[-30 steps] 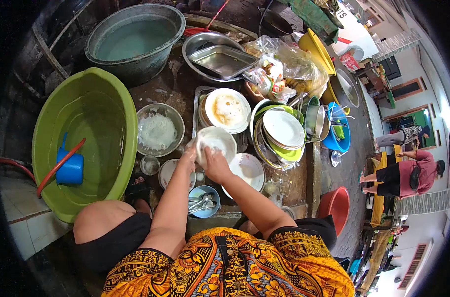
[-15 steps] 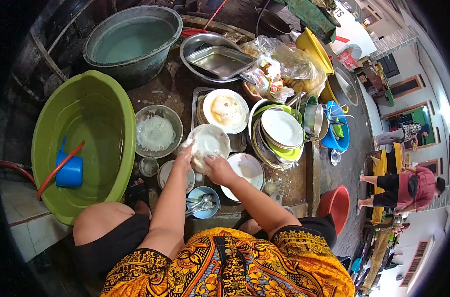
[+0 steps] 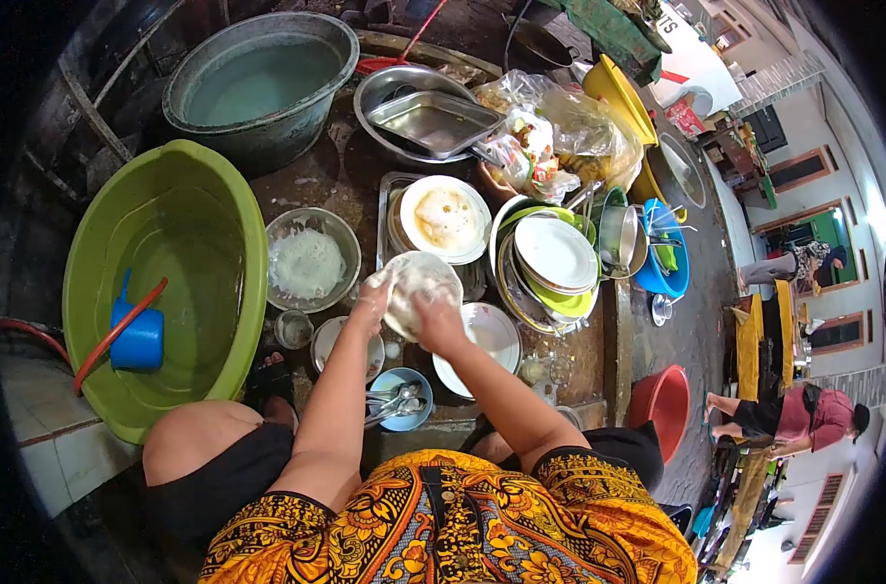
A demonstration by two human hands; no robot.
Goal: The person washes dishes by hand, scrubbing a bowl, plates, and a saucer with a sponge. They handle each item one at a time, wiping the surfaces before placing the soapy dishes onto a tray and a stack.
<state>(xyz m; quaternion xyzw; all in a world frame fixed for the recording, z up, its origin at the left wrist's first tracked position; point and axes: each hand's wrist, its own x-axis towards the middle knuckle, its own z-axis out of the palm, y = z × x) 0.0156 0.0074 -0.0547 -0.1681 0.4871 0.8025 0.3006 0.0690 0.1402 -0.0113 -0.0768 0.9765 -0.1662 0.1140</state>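
One round, white, shallow dish (image 3: 416, 282) is being held up just beyond the blue bowl (image 3: 405, 424), slightly to its right. The dish is turning its inner face toward the person and is showing a nearly full circular outline. Whitish suds (image 3: 400, 294) are clouding that face; blur is hiding finer surface detail.

- The person's hands: two, one left hand (image 3: 373, 298) and one right hand (image 3: 440, 323)
- White dish (image 3: 429, 267) at the hands: one
- Large tubs: two, one green tub (image 3: 252, 292), one dark grey tub (image 3: 297, 146)
- Blue dipper (image 3: 138, 336): one
- Metal bowl of suds (image 3: 351, 268): one
- Light-blue bowl (image 3: 404, 422): one
- Spoons (image 3: 400, 397): several, overlapping too much to count
- Red basin (image 3: 667, 409): one
- People in the background: two, a person in a red top (image 3: 805, 419) and a person in a patterned top (image 3: 811, 258)
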